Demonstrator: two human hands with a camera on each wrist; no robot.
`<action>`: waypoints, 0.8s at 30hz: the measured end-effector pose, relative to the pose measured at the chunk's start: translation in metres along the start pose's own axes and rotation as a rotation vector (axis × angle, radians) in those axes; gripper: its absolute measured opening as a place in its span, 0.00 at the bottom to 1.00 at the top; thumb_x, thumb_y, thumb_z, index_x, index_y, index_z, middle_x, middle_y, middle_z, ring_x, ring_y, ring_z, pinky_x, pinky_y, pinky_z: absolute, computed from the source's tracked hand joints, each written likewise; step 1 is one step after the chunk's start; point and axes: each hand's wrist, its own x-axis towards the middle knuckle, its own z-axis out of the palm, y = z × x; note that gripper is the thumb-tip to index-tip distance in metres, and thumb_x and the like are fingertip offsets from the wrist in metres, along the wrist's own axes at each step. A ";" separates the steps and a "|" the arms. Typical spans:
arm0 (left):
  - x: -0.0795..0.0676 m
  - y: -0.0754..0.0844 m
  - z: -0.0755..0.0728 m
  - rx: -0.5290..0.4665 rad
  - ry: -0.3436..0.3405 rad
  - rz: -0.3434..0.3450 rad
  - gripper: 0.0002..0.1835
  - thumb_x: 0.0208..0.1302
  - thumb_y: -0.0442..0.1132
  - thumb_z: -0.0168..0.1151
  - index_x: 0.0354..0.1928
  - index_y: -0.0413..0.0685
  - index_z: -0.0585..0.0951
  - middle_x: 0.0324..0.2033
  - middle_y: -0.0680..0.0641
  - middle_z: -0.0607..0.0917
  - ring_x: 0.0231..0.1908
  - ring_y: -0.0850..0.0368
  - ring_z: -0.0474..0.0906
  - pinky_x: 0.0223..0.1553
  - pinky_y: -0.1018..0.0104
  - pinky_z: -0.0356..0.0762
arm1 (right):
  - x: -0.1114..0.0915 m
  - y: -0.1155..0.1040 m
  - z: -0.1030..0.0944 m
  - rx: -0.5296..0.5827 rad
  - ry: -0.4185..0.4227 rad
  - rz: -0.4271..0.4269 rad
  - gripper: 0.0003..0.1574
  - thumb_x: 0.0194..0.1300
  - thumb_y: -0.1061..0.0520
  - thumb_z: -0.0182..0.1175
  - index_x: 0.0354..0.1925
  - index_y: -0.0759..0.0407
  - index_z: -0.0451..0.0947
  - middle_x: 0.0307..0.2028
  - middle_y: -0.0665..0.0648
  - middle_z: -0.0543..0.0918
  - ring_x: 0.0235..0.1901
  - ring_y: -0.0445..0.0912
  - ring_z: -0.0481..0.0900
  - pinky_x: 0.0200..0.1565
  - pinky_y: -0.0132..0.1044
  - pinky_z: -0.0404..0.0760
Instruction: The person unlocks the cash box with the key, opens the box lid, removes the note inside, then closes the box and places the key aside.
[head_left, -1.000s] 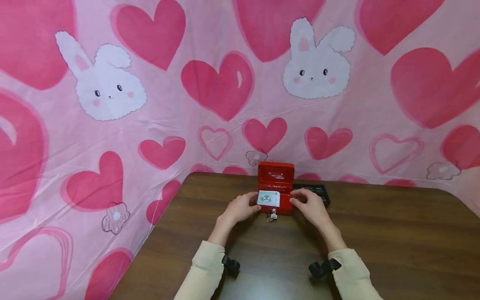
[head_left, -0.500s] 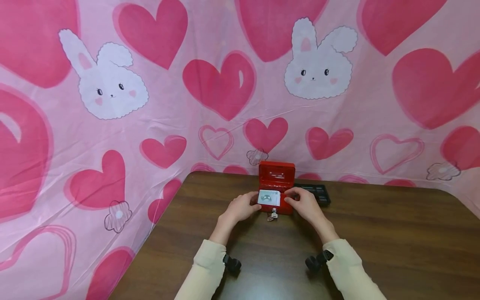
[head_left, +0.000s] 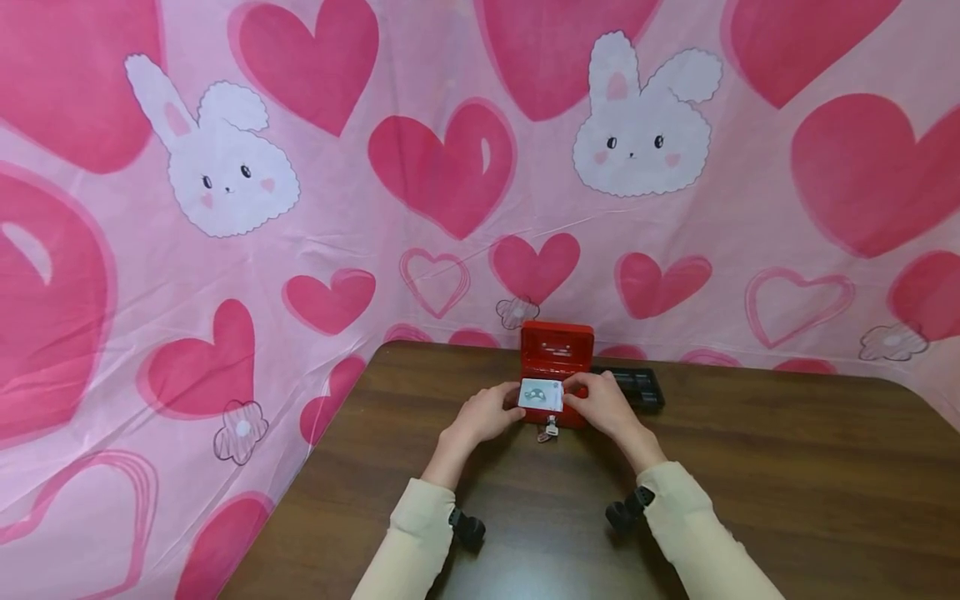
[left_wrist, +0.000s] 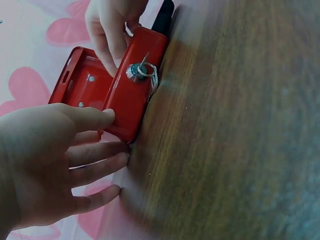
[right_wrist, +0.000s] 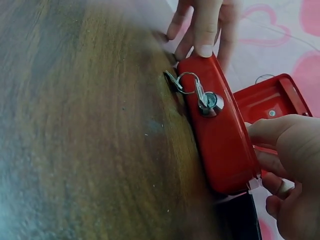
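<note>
A red cash box (head_left: 573, 417) stands on the table with its lid (head_left: 557, 346) up. Inside, on the left, lies a stack of banknotes (head_left: 540, 395). Keys on a ring (left_wrist: 148, 71) hang from the lock (right_wrist: 212, 102) in its front. My left hand (head_left: 480, 415) holds the box's left front corner, its thumb on the front edge and its other fingers along the left side. My right hand (head_left: 603, 407) reaches over the right side, thumb and fingers at the right edge of the banknotes. The box wall hides those fingertips in the right wrist view.
A black compartment tray (head_left: 637, 389) lies on the wooden table (head_left: 765, 467) just right of the box, partly behind my right hand. A pink heart-patterned cloth (head_left: 435, 75) hangs behind the table.
My right hand has moved left from the box's right edge to the right edge of the banknotes. My left hand has stayed at the box's left corner.
</note>
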 end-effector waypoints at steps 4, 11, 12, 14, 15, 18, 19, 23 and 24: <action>0.001 0.000 0.001 -0.002 -0.001 0.001 0.29 0.66 0.47 0.64 0.68 0.49 0.73 0.57 0.45 0.84 0.55 0.48 0.81 0.59 0.45 0.76 | 0.001 -0.002 0.000 -0.035 -0.016 0.004 0.19 0.61 0.52 0.67 0.49 0.57 0.84 0.45 0.60 0.86 0.45 0.51 0.69 0.46 0.48 0.80; 0.002 -0.002 -0.001 0.007 0.008 0.011 0.29 0.66 0.48 0.64 0.68 0.50 0.73 0.56 0.45 0.84 0.54 0.49 0.82 0.58 0.47 0.77 | 0.004 -0.011 0.001 -0.048 -0.030 0.004 0.20 0.59 0.51 0.69 0.49 0.55 0.85 0.45 0.57 0.86 0.45 0.50 0.69 0.51 0.50 0.78; 0.002 -0.002 -0.001 0.006 0.009 0.011 0.29 0.66 0.48 0.64 0.68 0.50 0.73 0.56 0.45 0.85 0.54 0.49 0.82 0.58 0.47 0.77 | 0.004 -0.012 0.001 -0.039 -0.033 0.001 0.20 0.60 0.51 0.69 0.49 0.55 0.85 0.45 0.57 0.86 0.46 0.51 0.69 0.52 0.51 0.77; 0.002 -0.003 -0.002 0.003 0.009 0.012 0.29 0.66 0.48 0.63 0.68 0.50 0.73 0.56 0.46 0.85 0.54 0.50 0.82 0.58 0.47 0.78 | 0.006 -0.016 0.002 -0.006 -0.038 -0.007 0.20 0.60 0.51 0.69 0.50 0.55 0.85 0.47 0.57 0.87 0.48 0.51 0.70 0.56 0.53 0.76; 0.002 -0.003 -0.002 0.003 0.008 0.012 0.29 0.67 0.48 0.63 0.68 0.51 0.73 0.56 0.46 0.85 0.53 0.50 0.82 0.57 0.47 0.78 | 0.006 -0.018 0.003 0.012 -0.040 -0.019 0.19 0.60 0.52 0.68 0.50 0.56 0.85 0.47 0.58 0.87 0.49 0.52 0.71 0.57 0.54 0.76; 0.002 -0.004 -0.002 -0.001 0.003 0.016 0.29 0.67 0.48 0.63 0.68 0.50 0.73 0.56 0.45 0.85 0.53 0.49 0.82 0.58 0.47 0.78 | 0.007 -0.021 0.005 0.055 -0.042 -0.034 0.19 0.61 0.53 0.68 0.50 0.57 0.85 0.46 0.59 0.87 0.48 0.53 0.75 0.58 0.55 0.77; 0.002 -0.004 -0.002 -0.001 0.001 0.018 0.29 0.67 0.48 0.63 0.68 0.50 0.73 0.56 0.45 0.85 0.54 0.49 0.82 0.58 0.47 0.78 | 0.007 -0.022 0.005 0.056 -0.043 -0.037 0.18 0.61 0.54 0.68 0.50 0.57 0.85 0.45 0.58 0.87 0.47 0.53 0.76 0.57 0.55 0.78; 0.002 -0.004 0.000 0.001 -0.008 0.015 0.29 0.67 0.48 0.63 0.68 0.51 0.73 0.56 0.46 0.84 0.53 0.50 0.82 0.58 0.48 0.78 | 0.005 -0.022 0.007 0.038 -0.043 -0.045 0.18 0.59 0.56 0.69 0.49 0.58 0.84 0.42 0.57 0.87 0.44 0.52 0.77 0.56 0.55 0.79; 0.002 -0.004 0.001 0.000 -0.007 0.016 0.29 0.67 0.48 0.63 0.68 0.50 0.73 0.56 0.46 0.84 0.53 0.50 0.82 0.57 0.48 0.78 | 0.004 -0.022 0.007 0.033 -0.042 -0.045 0.19 0.59 0.56 0.69 0.49 0.58 0.84 0.42 0.57 0.87 0.44 0.52 0.77 0.57 0.55 0.78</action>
